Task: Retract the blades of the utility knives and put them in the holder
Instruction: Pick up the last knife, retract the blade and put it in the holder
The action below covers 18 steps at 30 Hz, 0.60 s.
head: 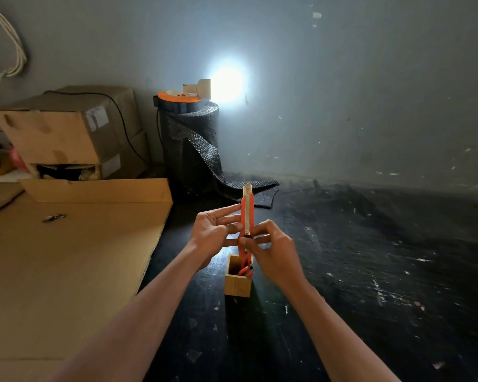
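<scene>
An orange utility knife (246,213) stands upright in the air just above a small wooden holder (238,282) on the dark table. My left hand (214,235) pinches its orange side. My right hand (271,249) grips its lower part, thumb near the black slider. A short tip of metal shows at the knife's top end. Inside the holder lies another orange knife (244,270), partly hidden by the wall of the box.
A flat cardboard sheet (66,257) covers the table's left side, with a small metal piece (53,217) on it. Cardboard boxes (75,133) are stacked at the back left. A roll of black bubble wrap (191,144) topped by an orange reel and lamp stands behind.
</scene>
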Each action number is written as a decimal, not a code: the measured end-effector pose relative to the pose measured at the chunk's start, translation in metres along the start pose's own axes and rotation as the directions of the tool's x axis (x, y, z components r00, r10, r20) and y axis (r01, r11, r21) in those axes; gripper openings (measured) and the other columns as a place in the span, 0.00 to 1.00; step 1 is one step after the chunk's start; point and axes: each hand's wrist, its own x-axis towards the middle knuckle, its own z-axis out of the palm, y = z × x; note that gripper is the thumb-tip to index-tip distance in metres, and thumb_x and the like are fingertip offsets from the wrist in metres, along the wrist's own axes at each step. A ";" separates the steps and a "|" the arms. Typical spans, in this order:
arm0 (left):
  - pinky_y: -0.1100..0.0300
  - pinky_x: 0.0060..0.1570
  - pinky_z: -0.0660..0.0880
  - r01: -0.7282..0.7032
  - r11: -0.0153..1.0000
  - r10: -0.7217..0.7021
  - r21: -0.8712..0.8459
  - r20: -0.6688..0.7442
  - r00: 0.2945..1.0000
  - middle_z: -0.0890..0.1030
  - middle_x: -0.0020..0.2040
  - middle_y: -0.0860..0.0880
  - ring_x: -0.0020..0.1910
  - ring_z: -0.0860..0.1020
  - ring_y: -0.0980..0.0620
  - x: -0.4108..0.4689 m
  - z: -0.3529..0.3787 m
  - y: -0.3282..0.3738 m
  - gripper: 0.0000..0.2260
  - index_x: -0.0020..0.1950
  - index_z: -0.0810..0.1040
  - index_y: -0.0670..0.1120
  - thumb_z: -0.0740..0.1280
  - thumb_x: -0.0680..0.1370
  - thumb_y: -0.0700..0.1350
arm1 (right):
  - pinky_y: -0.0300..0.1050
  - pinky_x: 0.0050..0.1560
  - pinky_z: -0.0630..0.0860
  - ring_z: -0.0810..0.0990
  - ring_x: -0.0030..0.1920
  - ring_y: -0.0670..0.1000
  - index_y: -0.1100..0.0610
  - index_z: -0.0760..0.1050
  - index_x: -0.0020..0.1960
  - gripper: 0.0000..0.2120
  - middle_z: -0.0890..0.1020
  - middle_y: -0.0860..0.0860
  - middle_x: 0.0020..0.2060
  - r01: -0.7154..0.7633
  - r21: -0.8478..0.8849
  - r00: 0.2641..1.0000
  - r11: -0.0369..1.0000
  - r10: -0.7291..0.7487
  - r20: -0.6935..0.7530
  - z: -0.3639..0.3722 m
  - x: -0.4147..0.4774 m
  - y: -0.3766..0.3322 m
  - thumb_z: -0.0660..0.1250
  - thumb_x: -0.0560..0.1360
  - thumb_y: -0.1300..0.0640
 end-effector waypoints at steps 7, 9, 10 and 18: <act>0.50 0.43 0.85 0.035 0.999 -0.033 -0.024 0.077 0.996 0.88 0.54 0.43 0.51 0.87 0.44 0.008 -0.003 -0.022 0.20 0.67 0.80 0.43 0.70 0.77 0.29 | 0.48 0.52 0.85 0.86 0.50 0.48 0.51 0.68 0.74 0.27 0.84 0.51 0.57 -0.013 0.094 1.000 0.996 0.013 -0.002 -0.005 0.032 0.010 0.72 0.78 0.51; 0.48 0.46 0.85 0.036 0.999 -0.034 -0.021 0.080 0.996 0.87 0.54 0.42 0.52 0.87 0.43 0.012 -0.002 -0.030 0.20 0.67 0.80 0.44 0.70 0.77 0.29 | 0.43 0.46 0.86 0.86 0.42 0.43 0.51 0.68 0.74 0.27 0.84 0.48 0.51 -0.018 0.108 1.000 0.994 0.015 0.024 -0.006 0.042 0.015 0.72 0.78 0.53; 0.48 0.47 0.85 0.036 0.999 -0.035 -0.016 0.066 0.997 0.87 0.54 0.42 0.52 0.87 0.43 0.015 -0.002 -0.034 0.19 0.66 0.80 0.43 0.70 0.77 0.30 | 0.41 0.43 0.85 0.86 0.40 0.43 0.52 0.68 0.74 0.27 0.84 0.48 0.49 -0.026 0.133 0.999 0.991 0.021 0.043 -0.005 0.045 0.017 0.72 0.78 0.55; 0.51 0.58 0.82 0.068 0.883 -0.011 0.464 -0.124 0.992 0.83 0.64 0.43 0.59 0.83 0.49 0.035 -0.022 -0.101 0.20 0.68 0.79 0.44 0.75 0.76 0.40 | 0.53 0.42 0.86 0.87 0.44 0.54 0.52 0.71 0.68 0.21 0.84 0.55 0.45 -0.043 0.045 0.995 0.998 0.039 0.097 0.012 0.073 0.056 0.69 0.78 0.64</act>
